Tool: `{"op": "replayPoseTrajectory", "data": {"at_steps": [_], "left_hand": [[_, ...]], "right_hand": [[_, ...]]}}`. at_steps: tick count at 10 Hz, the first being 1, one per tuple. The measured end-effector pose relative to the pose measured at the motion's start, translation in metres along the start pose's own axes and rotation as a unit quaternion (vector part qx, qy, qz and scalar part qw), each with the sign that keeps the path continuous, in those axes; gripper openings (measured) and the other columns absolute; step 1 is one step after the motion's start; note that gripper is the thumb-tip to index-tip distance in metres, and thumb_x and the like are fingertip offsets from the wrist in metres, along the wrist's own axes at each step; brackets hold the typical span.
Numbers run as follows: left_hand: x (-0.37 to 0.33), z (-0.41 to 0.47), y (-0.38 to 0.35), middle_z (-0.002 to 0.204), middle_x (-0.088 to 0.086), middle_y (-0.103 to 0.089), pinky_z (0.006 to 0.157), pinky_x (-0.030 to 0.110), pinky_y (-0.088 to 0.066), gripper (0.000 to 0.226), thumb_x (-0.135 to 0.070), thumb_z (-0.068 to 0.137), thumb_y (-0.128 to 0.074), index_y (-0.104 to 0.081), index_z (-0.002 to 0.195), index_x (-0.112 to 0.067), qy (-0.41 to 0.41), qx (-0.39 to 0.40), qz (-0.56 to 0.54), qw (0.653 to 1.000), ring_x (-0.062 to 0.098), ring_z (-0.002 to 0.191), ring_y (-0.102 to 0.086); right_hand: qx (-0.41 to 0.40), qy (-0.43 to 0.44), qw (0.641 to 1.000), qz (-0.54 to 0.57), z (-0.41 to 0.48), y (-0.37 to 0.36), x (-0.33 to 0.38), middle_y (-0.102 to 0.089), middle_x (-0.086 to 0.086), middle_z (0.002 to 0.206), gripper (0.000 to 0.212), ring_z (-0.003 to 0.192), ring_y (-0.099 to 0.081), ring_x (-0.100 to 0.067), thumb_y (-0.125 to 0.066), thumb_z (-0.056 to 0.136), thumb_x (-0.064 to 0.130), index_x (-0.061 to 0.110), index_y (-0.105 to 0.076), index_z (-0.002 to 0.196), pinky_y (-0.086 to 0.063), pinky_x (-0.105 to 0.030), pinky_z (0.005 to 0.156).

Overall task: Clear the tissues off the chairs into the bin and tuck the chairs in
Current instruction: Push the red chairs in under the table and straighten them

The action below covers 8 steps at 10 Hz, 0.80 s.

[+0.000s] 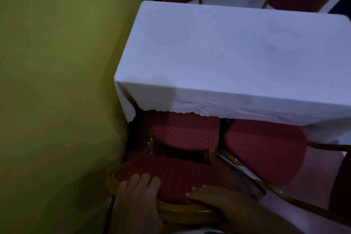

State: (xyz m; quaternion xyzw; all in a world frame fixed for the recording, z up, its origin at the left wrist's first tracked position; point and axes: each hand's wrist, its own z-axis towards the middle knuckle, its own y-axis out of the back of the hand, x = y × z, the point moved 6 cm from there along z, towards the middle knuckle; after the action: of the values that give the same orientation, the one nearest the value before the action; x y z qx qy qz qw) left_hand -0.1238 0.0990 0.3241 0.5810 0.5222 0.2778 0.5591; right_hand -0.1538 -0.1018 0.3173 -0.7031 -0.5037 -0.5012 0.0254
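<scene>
Both hands on the near chair's back — tucking in looks nearly done, with no tissues in sight.

The left hand (135,194) and right hand (218,198) each have their grip closed over the top of the near chair (171,173), fingers curled over the red padded back and its gold frame, left grip beside the green wall (57,81). Just ahead of the grips, that chair's seat already sits partly under the white cloth of the table (228,53). To the right of the right grip, a second chair (266,150) stands angled, only part-way under — I judge it still needs straightening. No tissue shows on either seat, and no bin is in view, so the clearing seems finished, though I cannot confirm it.
</scene>
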Motion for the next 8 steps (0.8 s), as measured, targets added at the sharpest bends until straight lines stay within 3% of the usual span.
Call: {"op": "replayPoseTrajectory", "data": {"at_steps": [1, 2, 3, 4, 5, 6, 7, 8], "left_hand": [[0.000, -0.008, -0.001, 0.078, -0.011, -0.055, 0.058, 0.030, -0.040, 0.062, -0.066, 0.033, -0.067, -0.067, 0.085, -0.032, -0.060, 0.012, -0.010, 0.998, 0.015, 0.074, -0.055], [0.010, -0.021, 0.003, 0.092, -0.015, -0.058, 0.076, 0.028, -0.039, 0.062, -0.084, 0.073, -0.050, -0.067, 0.107, -0.035, -0.102, -0.007, -0.064, 0.993, 0.002, 0.091, -0.049], [0.005, -0.029, 0.009, 0.090, -0.015, -0.057, 0.078, 0.026, -0.037, 0.047, -0.071, 0.088, -0.040, -0.067, 0.100, -0.035, -0.105, -0.034, -0.100, 0.989, 0.002, 0.087, -0.051], [-0.005, -0.037, 0.006, 0.082, -0.013, -0.051, 0.070, 0.026, -0.034, 0.040, -0.068, 0.088, -0.040, -0.063, 0.088, -0.036, -0.086, -0.043, -0.079, 0.992, 0.007, 0.076, -0.049], [-0.004, -0.044, -0.001, 0.081, -0.014, -0.046, 0.069, 0.023, -0.030, 0.036, -0.069, 0.086, -0.041, -0.059, 0.084, -0.037, -0.070, -0.048, -0.080, 0.993, 0.005, 0.075, -0.045], [-0.002, -0.041, -0.006, 0.081, -0.014, -0.043, 0.070, 0.023, -0.028, 0.037, -0.069, 0.086, -0.040, -0.055, 0.082, -0.036, -0.059, -0.059, -0.084, 0.993, 0.004, 0.076, -0.038], [0.000, -0.039, -0.010, 0.082, -0.017, -0.040, 0.074, 0.016, -0.026, 0.036, -0.071, 0.085, -0.037, -0.051, 0.080, -0.038, -0.042, -0.050, -0.101, 0.993, -0.001, 0.078, -0.031], [0.003, -0.037, -0.012, 0.091, -0.020, -0.045, 0.080, 0.017, -0.027, 0.037, -0.072, 0.087, -0.034, -0.050, 0.083, -0.039, -0.041, -0.051, -0.121, 0.990, -0.003, 0.086, -0.035]], "right_hand": [[-0.087, 0.019, 0.996, 0.025, -0.011, -0.010, -0.030, -0.041, 0.042, 0.136, 0.048, 0.126, -0.035, 0.023, -0.046, 0.102, 0.006, 0.022, -0.038, 0.147, -0.019, -0.021, 0.121], [-0.107, 0.052, 0.992, -0.037, -0.017, -0.007, -0.022, -0.027, 0.044, 0.145, 0.034, 0.130, -0.040, 0.012, -0.039, 0.102, 0.052, 0.058, -0.040, 0.135, -0.027, -0.017, 0.117], [-0.123, 0.047, 0.986, -0.106, -0.029, -0.015, -0.020, -0.042, 0.038, 0.131, 0.040, 0.127, -0.040, 0.013, -0.042, 0.088, 0.077, 0.062, -0.043, 0.126, -0.034, -0.032, 0.112], [-0.203, 0.072, 0.974, -0.074, -0.036, -0.014, -0.006, -0.053, 0.027, 0.105, 0.020, 0.101, -0.052, 0.009, -0.052, 0.093, 0.060, 0.044, -0.055, 0.105, -0.044, -0.035, 0.096], [-0.224, 0.061, 0.969, -0.087, -0.036, -0.021, -0.001, -0.054, 0.024, 0.097, 0.021, 0.091, -0.053, 0.007, -0.054, 0.091, 0.061, 0.042, -0.057, 0.100, -0.042, -0.030, 0.088], [-0.217, 0.047, 0.969, -0.113, -0.030, -0.023, 0.005, -0.057, 0.020, 0.101, 0.026, 0.092, -0.055, 0.002, -0.051, 0.092, 0.064, 0.044, -0.058, 0.107, -0.050, -0.031, 0.079], [-0.203, 0.074, 0.968, -0.125, -0.022, -0.024, 0.005, -0.055, 0.019, 0.103, 0.024, 0.095, -0.054, 0.002, -0.049, 0.095, 0.061, 0.042, -0.055, 0.109, -0.051, -0.033, 0.081], [-0.197, 0.091, 0.969, -0.117, -0.017, -0.020, -0.002, -0.052, 0.019, 0.102, 0.021, 0.094, -0.053, 0.004, -0.052, 0.096, 0.056, 0.037, -0.052, 0.104, -0.052, -0.031, 0.078]]}}
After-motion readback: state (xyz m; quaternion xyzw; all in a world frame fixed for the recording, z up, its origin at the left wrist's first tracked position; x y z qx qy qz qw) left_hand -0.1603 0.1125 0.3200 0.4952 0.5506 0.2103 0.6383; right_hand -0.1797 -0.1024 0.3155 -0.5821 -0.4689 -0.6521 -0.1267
